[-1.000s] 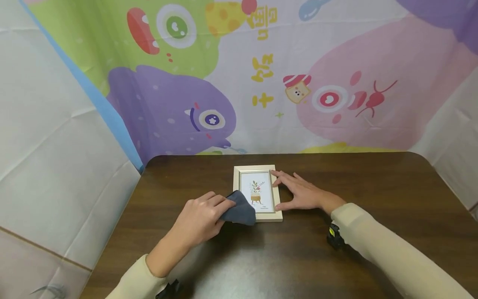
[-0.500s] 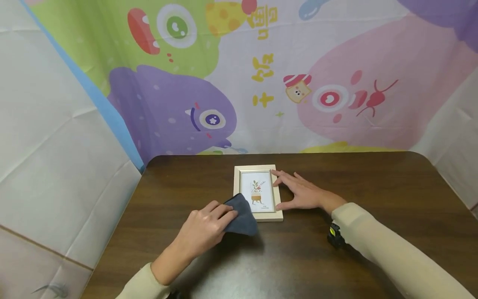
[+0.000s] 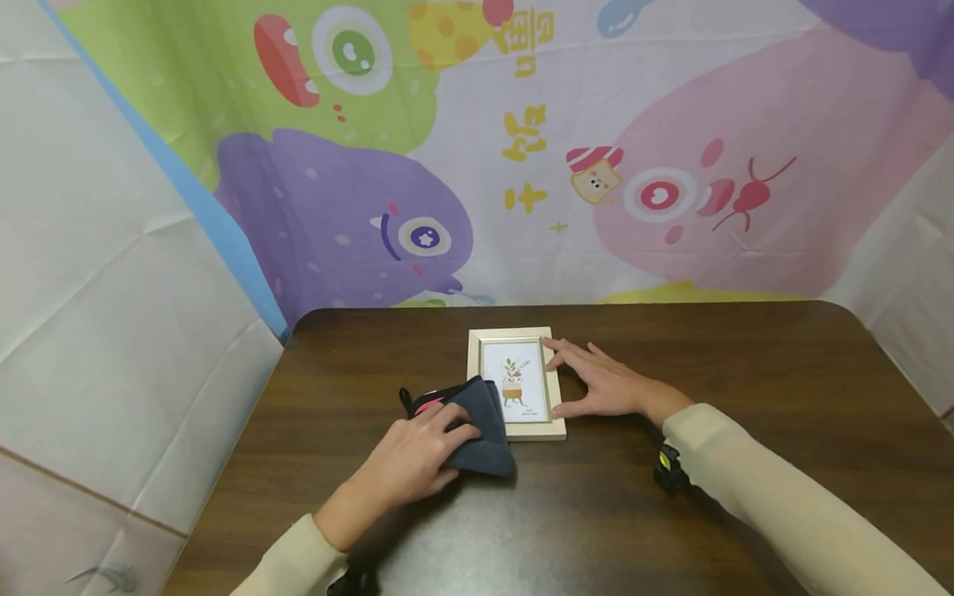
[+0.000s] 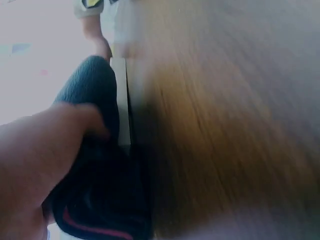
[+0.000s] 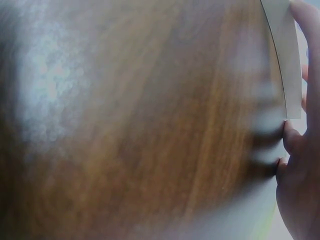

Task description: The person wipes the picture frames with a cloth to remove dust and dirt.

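A cream-coloured picture frame lies flat on the dark wooden table, showing a print of a potted plant. My left hand holds a folded dark grey-blue cloth over the frame's lower left corner. The cloth's black and pink side and a small black loop show beyond the fingers. In the left wrist view the cloth hangs beside the frame's pale side. Thumb and fingers spread, my right hand rests along the frame's right edge. The right wrist view shows its fingertips close to the frame's side.
Behind the table's far edge hangs a cloth backdrop printed with cartoon monsters. Pale sheeting covers the left side, and more sheeting stands at the right. A dark strapped device sits at my right wrist.
My left hand has moved slightly right and down with the cloth, which has turned so its black and pink side shows. The right hand and the frame have stayed in place.
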A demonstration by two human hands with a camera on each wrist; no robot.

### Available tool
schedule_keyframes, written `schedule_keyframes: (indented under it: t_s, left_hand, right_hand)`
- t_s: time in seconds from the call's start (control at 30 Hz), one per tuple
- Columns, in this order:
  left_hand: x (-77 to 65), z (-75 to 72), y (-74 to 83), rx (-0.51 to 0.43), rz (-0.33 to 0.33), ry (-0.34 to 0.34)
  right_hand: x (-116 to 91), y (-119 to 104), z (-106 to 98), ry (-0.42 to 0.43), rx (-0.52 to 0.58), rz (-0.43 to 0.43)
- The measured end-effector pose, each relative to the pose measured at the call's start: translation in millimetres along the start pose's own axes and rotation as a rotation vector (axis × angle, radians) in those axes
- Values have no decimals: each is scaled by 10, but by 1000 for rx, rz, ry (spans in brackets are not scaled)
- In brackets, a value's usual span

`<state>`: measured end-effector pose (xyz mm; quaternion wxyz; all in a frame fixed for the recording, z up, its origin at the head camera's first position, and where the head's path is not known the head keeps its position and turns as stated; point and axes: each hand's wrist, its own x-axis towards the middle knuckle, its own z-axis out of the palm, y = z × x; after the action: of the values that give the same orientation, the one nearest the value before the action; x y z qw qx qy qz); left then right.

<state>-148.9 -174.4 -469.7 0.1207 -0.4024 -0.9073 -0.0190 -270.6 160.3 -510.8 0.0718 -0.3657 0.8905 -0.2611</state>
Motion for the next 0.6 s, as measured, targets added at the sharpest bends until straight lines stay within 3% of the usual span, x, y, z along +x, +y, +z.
schedule_keyframes:
  t_s: [0.13,0.33,0.6]
  left_hand:
    - [-46,-2,-40,-38,-8,-48]
    - [-30,49,-46,-27,56,19]
    - [126,107,72,21,113,65]
  right_hand:
    - [3,-3,1,-1,-4,-5]
    - [6,-4,-5,-6,-2,-3]
    - [14,28,12,-4,-13,-5]
